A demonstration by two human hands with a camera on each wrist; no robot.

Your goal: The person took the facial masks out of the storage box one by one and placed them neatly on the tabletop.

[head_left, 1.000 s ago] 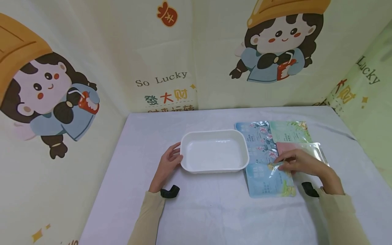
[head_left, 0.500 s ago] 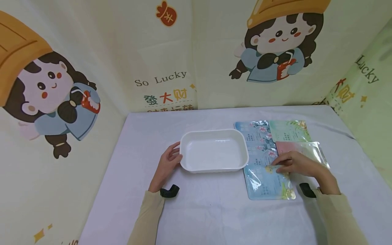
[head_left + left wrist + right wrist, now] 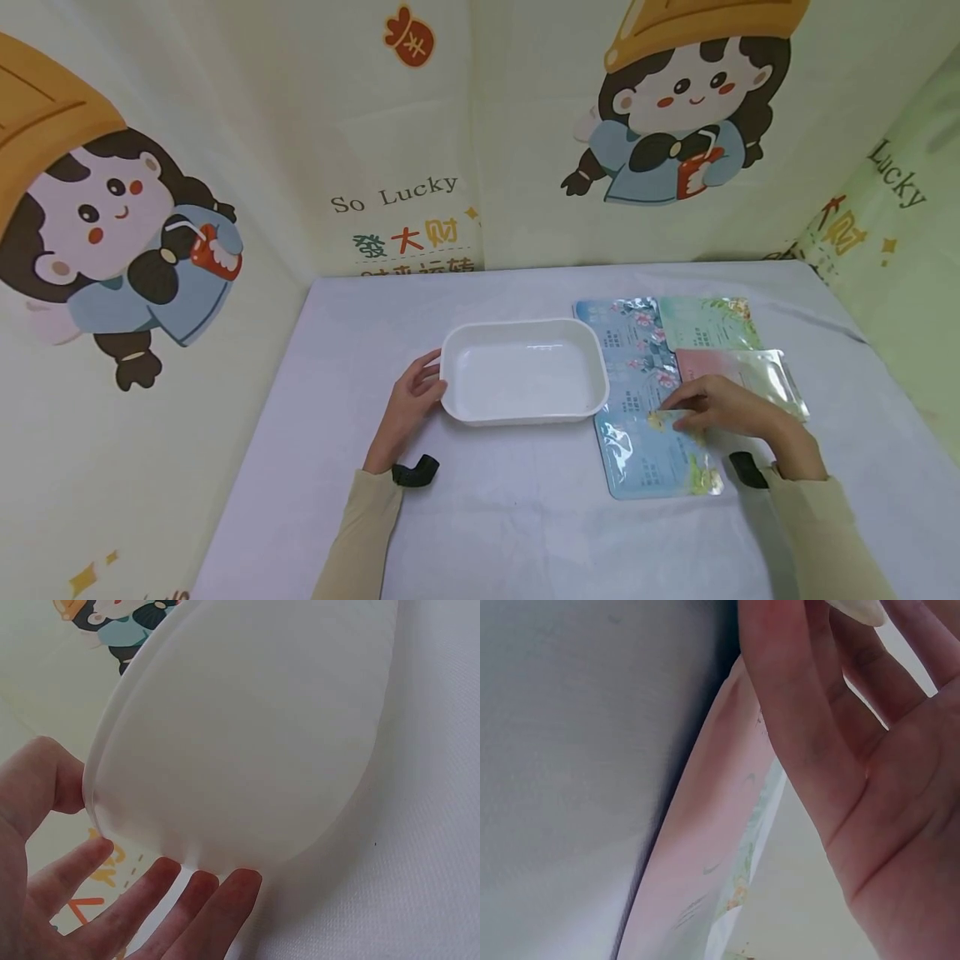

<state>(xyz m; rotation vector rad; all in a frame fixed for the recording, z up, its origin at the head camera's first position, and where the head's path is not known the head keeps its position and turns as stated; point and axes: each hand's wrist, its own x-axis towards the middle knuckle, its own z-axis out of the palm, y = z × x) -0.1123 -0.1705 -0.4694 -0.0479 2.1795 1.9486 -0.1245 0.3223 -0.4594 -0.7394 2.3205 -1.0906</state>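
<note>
On the table a white rectangular tray (image 3: pixel 525 371) stands with nothing in it. My left hand (image 3: pixel 408 400) rests against its left end. In the left wrist view, thumb and nearly straight fingertips touch the tray's rim and outer wall. To the right, my right hand (image 3: pixel 731 412) pinches the upper right edge of a light blue foil packet (image 3: pixel 652 462), which looks like a sheet mask. It lies partly beside a darker blue packet (image 3: pixel 633 392) with flowers. A pink and silver packet (image 3: pixel 750 367) lies just behind the right hand.
A green packet (image 3: pixel 708 321) and another blue flowered packet (image 3: pixel 622 325) lie farther back. The white cloth (image 3: pixel 495 533) covers the table. Printed fabric (image 3: pixel 532 225) hangs along the back and both sides.
My right hand has moved slightly towards the front and left, and the light blue packet has slid a little towards the front with it. The left hand and tray have stayed put.
</note>
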